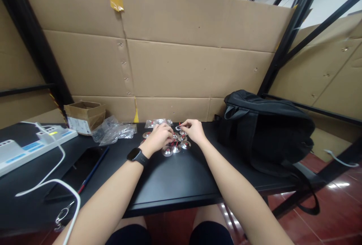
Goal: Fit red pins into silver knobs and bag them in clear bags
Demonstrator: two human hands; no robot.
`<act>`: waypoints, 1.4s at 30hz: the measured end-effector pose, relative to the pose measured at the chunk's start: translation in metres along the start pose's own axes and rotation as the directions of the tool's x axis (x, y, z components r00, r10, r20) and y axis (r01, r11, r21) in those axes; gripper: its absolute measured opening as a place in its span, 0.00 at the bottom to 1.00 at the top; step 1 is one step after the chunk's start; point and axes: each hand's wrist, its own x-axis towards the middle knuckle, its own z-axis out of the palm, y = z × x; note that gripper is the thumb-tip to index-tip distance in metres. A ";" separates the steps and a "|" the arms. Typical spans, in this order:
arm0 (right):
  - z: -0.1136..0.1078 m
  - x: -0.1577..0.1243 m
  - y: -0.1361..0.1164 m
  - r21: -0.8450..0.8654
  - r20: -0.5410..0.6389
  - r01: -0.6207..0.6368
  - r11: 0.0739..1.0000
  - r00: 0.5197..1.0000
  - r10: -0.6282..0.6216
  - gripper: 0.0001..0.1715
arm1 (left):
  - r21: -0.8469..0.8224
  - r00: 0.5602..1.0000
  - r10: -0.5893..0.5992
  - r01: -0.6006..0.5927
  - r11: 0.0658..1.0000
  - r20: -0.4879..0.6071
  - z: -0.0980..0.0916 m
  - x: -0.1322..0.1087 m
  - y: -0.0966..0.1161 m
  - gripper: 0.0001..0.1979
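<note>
Several small round silver metal discs with red parts (177, 145) lie in a cluster on the black table (175, 177). My left hand (159, 137), with a black smartwatch (137, 156) on its wrist, rests curled over the left side of the cluster. My right hand (193, 130) pinches one small silver disc (178, 127) between thumb and fingers just above the others. What the left fingers hold is hidden.
A black backpack (266, 131) stands at the right of the table. Clear plastic bags (113, 131) and a small cardboard box (84, 116) lie at the back left. A white power strip (34, 145) with a cable, a dark tablet (80, 169) and cardboard walls surround the area.
</note>
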 end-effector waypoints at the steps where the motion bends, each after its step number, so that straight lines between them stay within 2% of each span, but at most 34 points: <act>1: 0.002 0.000 0.000 0.056 -0.005 -0.009 0.998 1.000 0.009 0.06 | -0.007 0.999 -0.012 0.012 1.000 -0.044 -0.002 0.001 0.001 0.04; 4: 0.008 -0.002 -0.004 0.334 0.040 -0.074 0.940 0.997 0.064 0.11 | -0.059 0.970 -0.112 0.101 0.993 -0.215 -0.010 0.003 0.007 0.05; 7: 0.012 -0.006 -0.014 0.558 0.215 -0.213 0.802 0.971 0.108 0.17 | -0.096 0.910 -0.200 0.177 0.979 -0.363 -0.019 0.003 0.008 0.05; 10: 0.013 -0.010 -0.024 0.636 0.337 -0.328 0.699 0.932 0.131 0.21 | -0.111 0.874 -0.221 0.192 0.975 -0.433 -0.026 0.001 0.006 0.05; 16: 0.009 -0.012 -0.033 0.654 0.367 -0.393 0.646 0.912 0.184 0.23 | -0.165 0.867 -0.234 0.178 0.970 -0.441 -0.031 0.000 0.005 0.06; 22: 0.006 -0.013 -0.032 0.746 0.424 -0.443 0.498 0.892 0.157 0.21 | -0.250 0.886 -0.259 0.171 0.953 -0.383 -0.032 -0.001 0.008 0.07; 26: 0.006 -0.013 -0.032 0.753 0.478 -0.489 0.441 0.866 0.146 0.23 | -0.272 0.886 -0.275 0.178 0.946 -0.374 -0.034 0.000 0.012 0.08; 29: 0.007 -0.014 -0.033 0.737 0.527 -0.539 0.408 0.836 0.154 0.24 | -0.231 0.886 -0.260 0.181 0.956 -0.384 -0.037 0.001 0.010 0.10; 31: 0.008 -0.014 -0.035 0.720 0.559 -0.569 0.399 0.815 0.154 0.22 | -0.183 0.865 -0.301 0.247 0.952 -0.402 -0.038 0.000 0.002 0.11; 32: 0.008 -0.014 -0.036 0.717 0.563 -0.573 0.396 0.812 0.156 0.21 | -0.157 0.840 -0.349 0.312 0.937 -0.415 -0.039 -0.001 -0.004 0.12; 34: 0.007 -0.012 -0.037 0.728 0.537 -0.560 0.397 0.825 0.178 0.19 | -0.102 0.779 -0.464 0.468 0.878 -0.421 -0.038 -0.007 -0.021 0.13; 35: 0.006 -0.011 -0.037 0.733 0.514 -0.549 0.402 0.834 0.202 0.18 | -0.064 0.767 -0.508 0.529 0.846 -0.392 -0.036 -0.011 -0.030 0.12; 37: 0.000 -0.009 -0.036 0.724 0.467 -0.538 0.432 0.843 0.267 0.19 | 0.022 0.802 -0.542 0.565 0.825 -0.253 -0.030 -0.019 -0.046 0.12; 39: -0.006 -0.006 -0.033 0.700 0.425 -0.537 0.470 0.843 0.329 0.20 | 0.066 0.846 -0.518 0.528 0.846 -0.128 -0.021 -0.024 -0.056 0.13; 42: -0.013 -0.002 -0.027 0.707 0.372 -0.518 0.482 0.852 0.369 0.23 | 0.103 0.877 -0.478 0.480 0.871 -0.046 -0.006 -0.024 -0.059 0.13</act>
